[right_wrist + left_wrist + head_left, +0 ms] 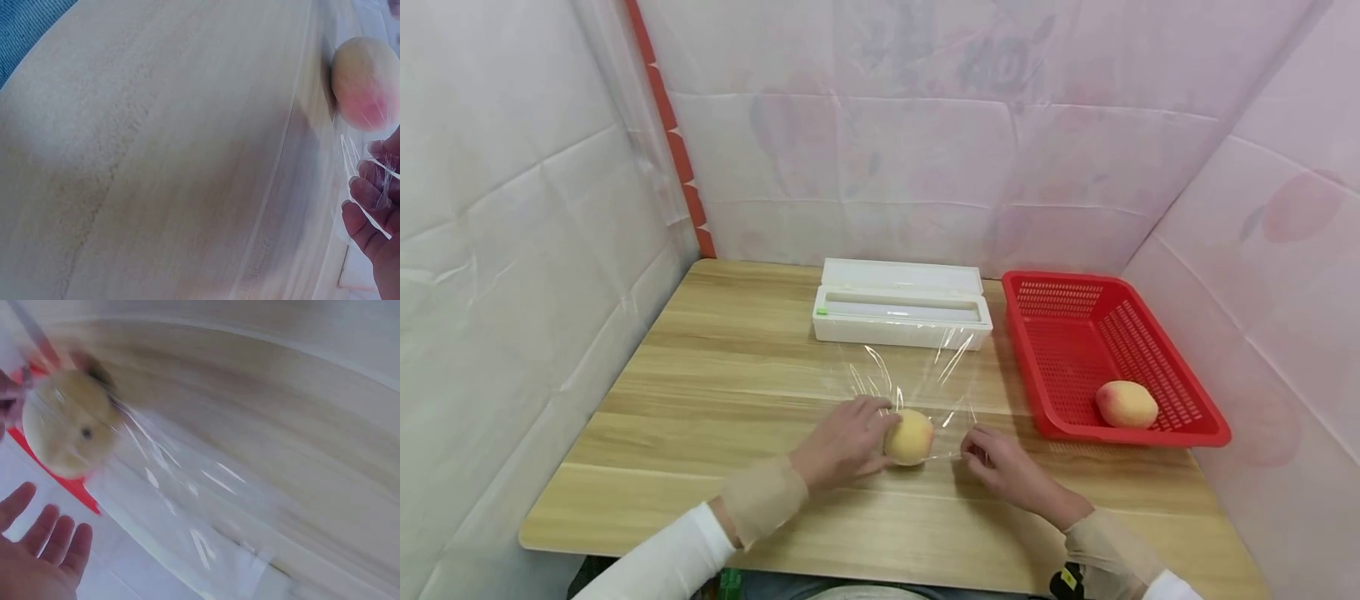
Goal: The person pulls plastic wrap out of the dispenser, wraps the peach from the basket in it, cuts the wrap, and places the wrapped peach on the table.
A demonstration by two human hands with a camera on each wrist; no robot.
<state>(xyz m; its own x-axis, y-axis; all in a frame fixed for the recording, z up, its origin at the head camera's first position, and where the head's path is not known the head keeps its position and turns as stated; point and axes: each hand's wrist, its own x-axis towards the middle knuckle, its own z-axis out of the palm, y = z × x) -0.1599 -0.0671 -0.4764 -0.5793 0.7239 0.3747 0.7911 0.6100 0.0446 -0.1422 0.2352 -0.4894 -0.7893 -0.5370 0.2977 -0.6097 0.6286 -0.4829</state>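
A yellow peach point(910, 437) with a pink blush sits near the table's front, with clear plastic wrap point(953, 367) around and behind it. The film stretches back to a white wrap dispenser box point(902, 327). My left hand point(842, 442) is at the peach's left side; its fingers point(50, 534) look spread and loosely bent in the left wrist view, with nothing gripped. To the right of the peach, my right hand point(1011, 471) pinches a gathered edge of the film, also visible between curled fingers point(369, 187) in the right wrist view.
A red plastic basket point(1026, 367) stands on the right of the wooden table point(700, 400), holding another peach point(1126, 404). The dispenser's lid point(901, 273) is raised at the back. Pale sheeting point(925, 150) walls in the table on the back and both sides.
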